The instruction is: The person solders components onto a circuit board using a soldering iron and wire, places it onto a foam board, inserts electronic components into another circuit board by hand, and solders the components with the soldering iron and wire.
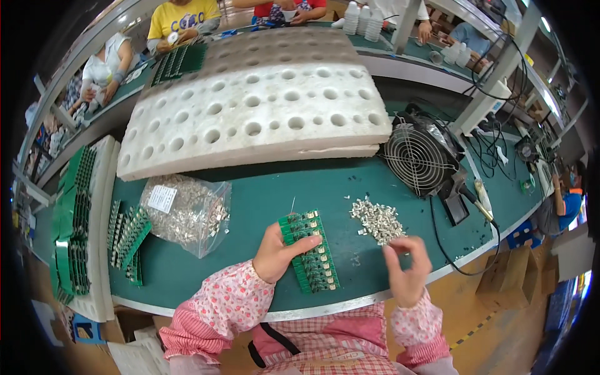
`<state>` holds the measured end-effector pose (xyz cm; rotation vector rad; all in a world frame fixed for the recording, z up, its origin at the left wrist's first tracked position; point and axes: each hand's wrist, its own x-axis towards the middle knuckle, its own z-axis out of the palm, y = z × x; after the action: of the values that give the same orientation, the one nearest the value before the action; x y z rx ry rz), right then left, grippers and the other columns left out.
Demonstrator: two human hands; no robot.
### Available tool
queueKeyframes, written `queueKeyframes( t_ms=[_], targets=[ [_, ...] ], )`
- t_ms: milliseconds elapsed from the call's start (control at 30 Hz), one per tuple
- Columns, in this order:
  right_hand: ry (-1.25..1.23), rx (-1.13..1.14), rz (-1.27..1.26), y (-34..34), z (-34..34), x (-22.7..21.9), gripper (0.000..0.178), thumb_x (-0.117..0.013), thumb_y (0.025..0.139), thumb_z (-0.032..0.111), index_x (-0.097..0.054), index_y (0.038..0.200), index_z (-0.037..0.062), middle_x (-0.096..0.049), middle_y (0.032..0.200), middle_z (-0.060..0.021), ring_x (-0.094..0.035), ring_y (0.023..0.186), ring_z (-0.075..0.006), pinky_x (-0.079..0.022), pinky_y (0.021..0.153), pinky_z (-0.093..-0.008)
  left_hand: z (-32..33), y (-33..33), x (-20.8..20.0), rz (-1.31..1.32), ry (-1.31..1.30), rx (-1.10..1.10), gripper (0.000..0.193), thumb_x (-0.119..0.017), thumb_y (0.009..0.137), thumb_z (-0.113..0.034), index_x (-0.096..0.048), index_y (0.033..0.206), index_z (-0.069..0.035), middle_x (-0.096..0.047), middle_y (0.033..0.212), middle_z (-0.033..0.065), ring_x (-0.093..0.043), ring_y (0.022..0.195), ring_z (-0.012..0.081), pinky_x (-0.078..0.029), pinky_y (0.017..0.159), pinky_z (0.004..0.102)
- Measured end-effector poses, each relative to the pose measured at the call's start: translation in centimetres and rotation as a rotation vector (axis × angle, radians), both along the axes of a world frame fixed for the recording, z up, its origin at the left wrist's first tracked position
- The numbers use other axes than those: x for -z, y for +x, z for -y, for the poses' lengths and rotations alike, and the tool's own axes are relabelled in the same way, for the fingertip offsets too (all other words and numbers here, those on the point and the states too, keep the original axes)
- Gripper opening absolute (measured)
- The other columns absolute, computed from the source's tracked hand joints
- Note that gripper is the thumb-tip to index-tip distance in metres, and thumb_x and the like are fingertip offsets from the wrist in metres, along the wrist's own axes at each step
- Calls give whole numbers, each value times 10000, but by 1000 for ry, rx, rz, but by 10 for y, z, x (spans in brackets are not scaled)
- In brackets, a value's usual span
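My left hand [275, 255] is closed on a green circuit board panel [314, 257], its thumb lying across the face. A row of small pale metal connectors runs along the panel's right side, with dark parts beside it. My right hand [409, 270] is just at the near edge of a pile of small silvery connectors [377, 220]. Its thumb and forefinger come together in a pinch; whatever is between them is too small to make out. Left of the panel lies a clear plastic bag [187, 212] filled with similar small metal parts and bearing a white label.
Several green boards [129, 237] lie at the left, beside boards standing in a foam rack [100, 231]. A large holed foam block [250, 119] spans the back. A fan [420, 161], a soldering iron [478, 203] and its cable are at the right. Co-workers sit across the bench.
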<state>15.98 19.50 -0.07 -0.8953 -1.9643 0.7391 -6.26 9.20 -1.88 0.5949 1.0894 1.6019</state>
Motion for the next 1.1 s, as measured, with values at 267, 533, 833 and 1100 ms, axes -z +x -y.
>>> queueKeyframes(
  t_ms=[267, 533, 833, 1100],
  targets=[
    [328, 86, 425, 53, -9, 19, 189, -725, 730, -6, -626, 887, 31, -593, 871, -108, -557, 785, -278, -454, 694, -355, -4, 2, -5, 30, -21, 7, 204, -687, 823, -48, -596, 1003, -22, -635, 892, 33, -618, 786, 122, -511, 711, 291],
    [286, 82, 405, 60, -4, 20, 147, -691, 767, -29, -612, 888, -1, -591, 847, -116, -581, 775, -266, -472, 680, -332, 0, 2, -5, 24, -53, -6, 205, -695, 832, -73, -607, 1013, -33, -645, 900, 22, -616, 802, 103, -507, 713, 273],
    [-256, -55, 8, 22, -8, -1, 95, -648, 848, -6, -607, 932, -22, -658, 842, -71, -609, 736, -107, -482, 688, -242, 1, -2, -5, 6, -30, -7, 236, -698, 830, -67, -605, 1045, -31, -646, 916, 13, -616, 812, 96, -503, 736, 261],
    [-598, -308, 35, -40, -18, -10, 155, -660, 852, 26, -636, 993, -34, -679, 865, -68, -659, 810, -117, -531, 727, -223, 1, -4, -10, -17, -64, -14, 208, -698, 829, -63, -609, 1012, -21, -647, 894, 19, -618, 784, 94, -508, 701, 257]
  ],
)
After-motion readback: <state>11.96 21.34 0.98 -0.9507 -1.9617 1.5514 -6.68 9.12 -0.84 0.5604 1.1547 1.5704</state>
